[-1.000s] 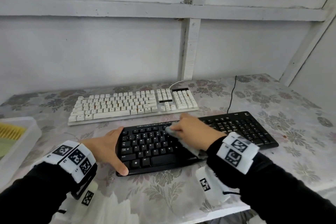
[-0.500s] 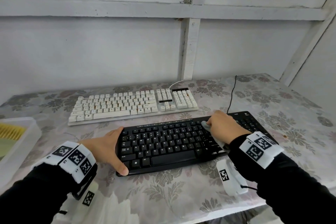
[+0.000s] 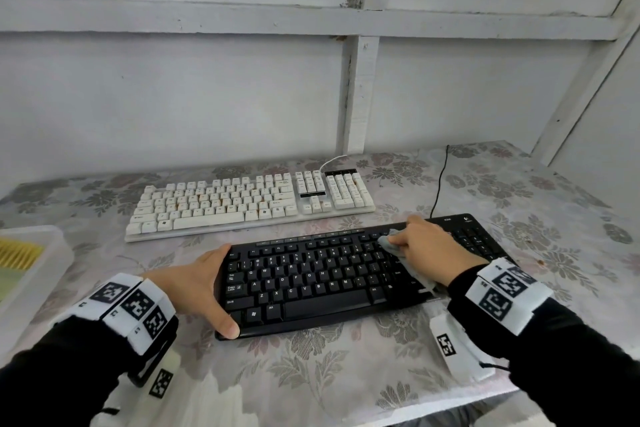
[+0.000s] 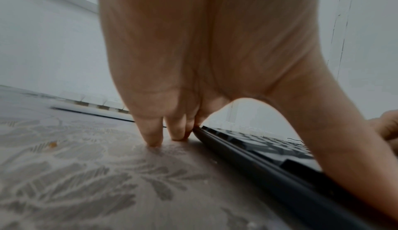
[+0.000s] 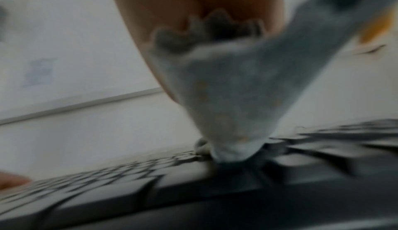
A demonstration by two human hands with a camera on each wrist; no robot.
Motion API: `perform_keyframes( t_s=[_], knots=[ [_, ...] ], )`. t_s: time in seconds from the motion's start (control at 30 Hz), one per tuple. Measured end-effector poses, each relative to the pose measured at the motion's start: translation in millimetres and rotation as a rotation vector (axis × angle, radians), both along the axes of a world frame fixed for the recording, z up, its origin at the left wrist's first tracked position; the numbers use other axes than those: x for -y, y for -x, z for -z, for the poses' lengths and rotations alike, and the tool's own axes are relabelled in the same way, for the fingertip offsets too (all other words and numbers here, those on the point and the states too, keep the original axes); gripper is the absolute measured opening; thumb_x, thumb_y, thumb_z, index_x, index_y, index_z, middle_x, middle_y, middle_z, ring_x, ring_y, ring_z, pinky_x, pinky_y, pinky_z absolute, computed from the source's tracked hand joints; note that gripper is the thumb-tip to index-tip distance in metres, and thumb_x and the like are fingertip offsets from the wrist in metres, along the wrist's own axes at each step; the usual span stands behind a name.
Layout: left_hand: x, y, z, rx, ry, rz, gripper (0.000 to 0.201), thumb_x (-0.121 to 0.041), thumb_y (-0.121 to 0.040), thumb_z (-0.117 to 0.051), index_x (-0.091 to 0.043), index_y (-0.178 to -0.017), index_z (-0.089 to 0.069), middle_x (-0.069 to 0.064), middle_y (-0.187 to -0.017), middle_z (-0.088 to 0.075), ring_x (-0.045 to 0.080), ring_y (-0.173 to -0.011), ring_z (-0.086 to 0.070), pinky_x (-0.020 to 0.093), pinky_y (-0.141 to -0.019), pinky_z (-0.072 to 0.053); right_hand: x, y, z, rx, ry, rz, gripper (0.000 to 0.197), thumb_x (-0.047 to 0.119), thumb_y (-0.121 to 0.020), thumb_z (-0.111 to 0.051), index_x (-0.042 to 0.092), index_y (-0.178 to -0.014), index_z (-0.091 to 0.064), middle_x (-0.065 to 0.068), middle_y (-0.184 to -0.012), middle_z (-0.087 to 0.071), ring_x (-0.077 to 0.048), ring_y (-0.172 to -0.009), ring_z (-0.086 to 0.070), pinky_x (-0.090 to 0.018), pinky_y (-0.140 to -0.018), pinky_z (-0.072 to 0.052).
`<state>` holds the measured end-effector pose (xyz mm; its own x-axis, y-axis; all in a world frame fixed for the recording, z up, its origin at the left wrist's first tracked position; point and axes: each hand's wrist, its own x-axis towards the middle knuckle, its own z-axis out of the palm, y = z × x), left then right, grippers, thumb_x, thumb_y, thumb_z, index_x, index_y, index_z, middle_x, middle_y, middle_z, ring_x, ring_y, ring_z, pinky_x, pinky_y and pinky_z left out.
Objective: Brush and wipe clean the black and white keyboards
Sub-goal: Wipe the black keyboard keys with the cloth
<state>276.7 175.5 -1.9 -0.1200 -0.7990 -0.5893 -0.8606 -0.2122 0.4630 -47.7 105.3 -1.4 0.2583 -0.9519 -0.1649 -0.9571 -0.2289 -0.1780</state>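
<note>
Head view shows your right hand (image 3: 427,248) bunching a pale grey-blue cloth (image 3: 393,240) and pressing it on the upper right keys of the flat black plastic keyboard (image 3: 322,284), which lies at the near middle of the floral-patterned table (image 3: 311,371). Your left hand (image 3: 201,284) braces that keyboard's left edge, fingers straight and spread, thumb at the near corner. Keep that brace firm so the board does not slide. Press lightly and draw the cloth along the key rows, since a loose tail trails by your wrist and may snag on the keys. The white keyboard (image 3: 249,201) waits just behind, untouched by either hand.
</note>
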Motion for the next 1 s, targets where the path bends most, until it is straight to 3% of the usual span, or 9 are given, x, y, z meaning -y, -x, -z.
perform_keyframes(
  t_s=[0.17, 0.27, 0.43, 0.57, 0.63, 0.7, 0.8, 0.9, 1.0],
  knots=[
    [1, -4, 1, -0.064, -0.022, 0.015, 0.154, -0.058, -0.026, -0.085, -0.031, -0.146, 0.008, -0.015, -0.139, -0.014, 0.008, -0.130, -0.017, 0.037, -0.115, -0.016, 13, 38, 0, -0.015, 0.033, 0.153, 0.027, 0.017, -0.096, -0.045, 0.000, -0.100, -0.066, -0.004, -0.087, -0.040, -0.031, -0.090, -0.054, -0.031, -0.080, -0.040],
    [2, -5, 2, -0.048, -0.021, 0.019, 0.160, -0.061, -0.023, -0.085, -0.028, -0.146, 0.013, -0.007, -0.152, -0.006, 0.013, -0.139, -0.012, 0.039, -0.117, -0.014, 19, 49, -2, -0.016, 0.053, 0.233, 0.028, 0.014, -0.095, -0.045, 0.003, -0.082, -0.068, -0.008, -0.090, -0.043, -0.030, -0.082, -0.054, -0.032, -0.077, -0.041],
    [2, -6, 5, -0.025, -0.021, 0.015, 0.164, -0.063, -0.025, -0.086, -0.026, -0.146, 0.018, -0.007, -0.155, -0.001, 0.015, -0.142, -0.009, 0.040, -0.118, -0.014, 21, 32, -14, -0.070, 0.073, 0.204, 0.038, 0.008, -0.094, -0.044, 0.011, -0.056, -0.038, -0.001, -0.072, -0.025, -0.022, -0.062, -0.035, -0.030, -0.073, -0.031],
    [2, -7, 6, -0.051, -0.011, 0.006, 0.157, -0.056, -0.031, -0.089, -0.027, -0.146, 0.014, -0.007, -0.153, -0.006, 0.014, -0.141, -0.012, 0.041, -0.117, -0.016, 15, 19, -4, -0.081, 0.010, 0.016, 0.026, 0.022, -0.097, -0.044, 0.011, -0.095, -0.068, -0.009, -0.103, -0.047, -0.028, -0.093, -0.049, -0.028, -0.080, -0.035],
    [2, -6, 6, -0.058, -0.013, 0.004, 0.156, -0.054, -0.033, -0.089, -0.027, -0.146, 0.014, -0.008, -0.152, -0.007, 0.014, -0.141, -0.012, 0.040, -0.117, -0.016, 12, 22, 0, -0.090, -0.020, 0.002, 0.029, 0.015, -0.097, -0.043, 0.016, -0.117, -0.064, -0.015, -0.124, -0.049, -0.032, -0.110, -0.050, -0.031, -0.083, -0.036],
    [2, -6, 6, -0.065, -0.012, 0.008, 0.156, -0.057, -0.030, -0.088, -0.028, -0.146, 0.012, -0.009, -0.150, -0.010, 0.014, -0.139, -0.014, 0.039, -0.117, -0.017, 14, 35, 0, -0.094, -0.017, 0.056, 0.031, 0.014, -0.096, -0.043, 0.017, -0.120, -0.062, -0.014, -0.123, -0.049, -0.033, -0.111, -0.050, -0.034, -0.088, -0.040],
    [2, -6, 6, -0.069, -0.004, 0.018, 0.161, -0.064, -0.021, -0.085, -0.029, -0.146, 0.009, -0.012, -0.148, -0.012, 0.012, -0.138, -0.016, 0.039, -0.117, -0.017, 20, 57, -1, -0.117, 0.035, 0.183, 0.026, 0.024, -0.097, -0.043, 0.008, -0.089, -0.063, -0.009, -0.097, -0.045, -0.032, -0.091, -0.053, -0.039, -0.088, -0.046],
    [3, -6, 6, -0.057, -0.012, 0.011, 0.164, -0.064, -0.020, -0.085, -0.026, -0.147, 0.013, -0.009, -0.152, -0.007, 0.014, -0.141, -0.012, 0.039, -0.117, -0.015, 26, 68, -6, -0.084, 0.030, 0.307, 0.036, 0.023, -0.095, -0.044, 0.009, -0.061, -0.044, -0.009, -0.092, -0.042, -0.029, -0.083, -0.050, -0.038, -0.084, -0.046],
    [4, -5, 4, -0.088, -0.008, 0.017, 0.164, -0.064, -0.016, -0.084, -0.028, -0.146, 0.008, -0.009, -0.148, -0.012, 0.012, -0.137, -0.015, 0.038, -0.117, -0.016, 30, 57, -13, 0.002, 0.010, 0.279, 0.032, 0.018, -0.095, -0.045, 0.011, -0.064, -0.044, -0.006, -0.088, -0.040, -0.025, -0.079, -0.048, -0.029, -0.074, -0.038]
  ],
)
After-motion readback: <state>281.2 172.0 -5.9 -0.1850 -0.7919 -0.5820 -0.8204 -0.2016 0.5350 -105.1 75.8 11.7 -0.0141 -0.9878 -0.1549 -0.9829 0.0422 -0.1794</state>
